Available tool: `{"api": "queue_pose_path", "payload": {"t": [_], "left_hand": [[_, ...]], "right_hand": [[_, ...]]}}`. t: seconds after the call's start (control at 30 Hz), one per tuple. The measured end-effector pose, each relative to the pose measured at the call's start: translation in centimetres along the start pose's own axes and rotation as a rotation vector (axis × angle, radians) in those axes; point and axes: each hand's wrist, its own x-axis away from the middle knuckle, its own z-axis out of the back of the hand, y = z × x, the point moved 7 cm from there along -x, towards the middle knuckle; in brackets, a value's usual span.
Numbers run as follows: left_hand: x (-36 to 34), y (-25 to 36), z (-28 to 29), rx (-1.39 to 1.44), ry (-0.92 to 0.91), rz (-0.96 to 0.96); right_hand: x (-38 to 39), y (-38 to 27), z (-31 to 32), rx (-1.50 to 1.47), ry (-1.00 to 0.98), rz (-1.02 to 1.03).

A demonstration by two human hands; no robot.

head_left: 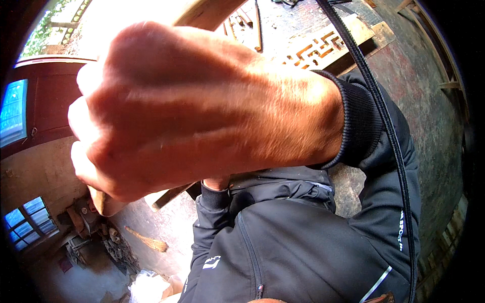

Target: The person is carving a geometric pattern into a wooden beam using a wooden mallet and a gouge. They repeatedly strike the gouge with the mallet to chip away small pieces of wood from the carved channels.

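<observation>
Clenching right hand [166, 108], wooden bar [209, 11] just behind, hold hidden, left hand [217, 183] too covered to tell

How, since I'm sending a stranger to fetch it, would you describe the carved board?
Find the big right hand, then follow its wrist to the black cuff. Above the cuff lies a pale wooden board. Its maze-like cuts set it apart from the thin brown stick to its left.
</observation>
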Motion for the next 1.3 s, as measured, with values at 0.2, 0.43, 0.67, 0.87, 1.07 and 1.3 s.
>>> {"api": "queue_pose_path", "payload": {"t": [0.2, 0.43, 0.67, 0.87, 1.07, 1.3], "left_hand": [[-1.0, 1.8, -0.8, 0.016, -0.039, -0.054], [-0.2, 2.0, 0.3, -0.03, -0.047, -0.051], [-1.9, 2.4, -0.7, -0.071, 0.013, -0.118], [-2.2, 3.7, -0.5, -0.166, -0.145, -0.195], [-3.0, 6.0, -0.1, -0.232, -0.08, -0.226], [-2.9, 5.8, 0.0, -0.278, -0.036, -0.251]], "right_hand": [[0.4, 1.2, -0.5, -0.235, 0.165, 0.039], [-1.4, 0.7, -2.5, -0.289, -0.152, 0.021], [0.8, 1.3, 0.4, 0.192, -0.049, -0.277], [0.9, 2.5, 0.6, 0.09, 0.094, -0.357], [0.8, 2.7, 0.2, 0.077, 0.135, -0.386], [1.0, 2.2, 0.3, 0.102, 0.168, -0.354]]}}
